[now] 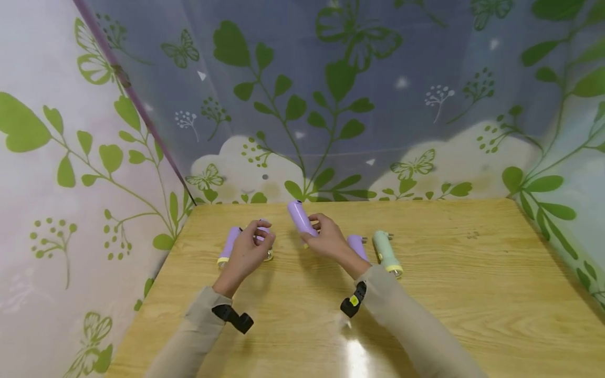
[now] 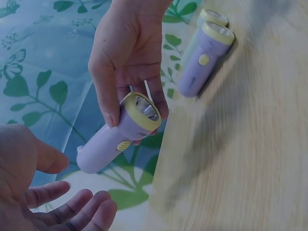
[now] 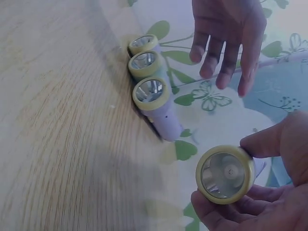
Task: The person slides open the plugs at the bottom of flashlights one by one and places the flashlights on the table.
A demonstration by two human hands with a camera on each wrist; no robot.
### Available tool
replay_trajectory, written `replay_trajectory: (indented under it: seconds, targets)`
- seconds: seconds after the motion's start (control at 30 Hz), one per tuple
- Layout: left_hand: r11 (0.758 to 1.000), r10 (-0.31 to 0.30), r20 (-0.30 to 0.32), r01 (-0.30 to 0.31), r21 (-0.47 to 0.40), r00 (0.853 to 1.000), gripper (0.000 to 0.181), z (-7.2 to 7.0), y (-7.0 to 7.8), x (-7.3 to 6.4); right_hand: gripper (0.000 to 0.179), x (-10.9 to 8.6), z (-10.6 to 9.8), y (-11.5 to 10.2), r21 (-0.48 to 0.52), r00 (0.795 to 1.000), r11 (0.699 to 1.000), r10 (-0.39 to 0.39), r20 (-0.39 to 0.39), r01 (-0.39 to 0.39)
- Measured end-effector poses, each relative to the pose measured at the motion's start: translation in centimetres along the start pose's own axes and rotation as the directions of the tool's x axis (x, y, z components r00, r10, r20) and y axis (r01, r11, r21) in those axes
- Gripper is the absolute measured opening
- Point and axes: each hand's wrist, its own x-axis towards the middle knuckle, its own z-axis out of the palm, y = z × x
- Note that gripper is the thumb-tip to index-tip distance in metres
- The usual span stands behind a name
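Leafy, butterfly-printed sheeting (image 1: 283, 121) rose behind a wood-grain table (image 1: 283, 325). Above its back part, the right hand (image 1: 326, 239) held a lilac flashlight (image 1: 301, 216), thumb and fingers wrapped around the yellow-rimmed head end while the tail end stuck out unsupported. That lopsided hold on a smooth barrel could let the flashlight tip or slip, perhaps cracking the lens on the tabletop. The left hand (image 1: 248, 249) grasped nothing; its fingers were loosely bent, near the tail end but apart from it, so a handover could fail if the right hand let go too early. A row of three flashlights (image 3: 144, 66) lay on the table's left side, and a careless dip of the left hand might set them rolling. Near the right forearm lay another lilac flashlight (image 1: 356, 245) and a mint-green flashlight (image 1: 386, 252); the sleeve (image 1: 402, 310) could catch their protruding plug prongs (image 1: 389, 235).
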Motion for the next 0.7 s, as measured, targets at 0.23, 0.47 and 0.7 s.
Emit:
replay_trajectory:
  seconds: [0.23, 0.47, 0.7]
  targets:
    - [0.998, 0.029, 0.012, -0.028, -0.061, 1.0, 0.035, 1.5, 1.3, 0.5, 0.054, -1.4, -1.2, 0.1, 0.067, 0.999, 0.997, -0.044, -0.01, 0.044]
    - [0.984, 0.089, -0.012, -0.09, -0.156, 0.996, 0.036, 2.8, 3.0, 1.0, 0.053, -2.7, -2.2, 0.0, 0.093, 0.995, 0.991, -0.102, 0.001, 0.101]
    - [0.951, 0.126, -0.041, -0.133, -0.279, 0.991, 0.036, 3.4, 3.8, 1.5, 0.052, -4.1, -2.6, -0.3, 0.129, 0.991, 0.982, -0.136, -0.01, 0.136]
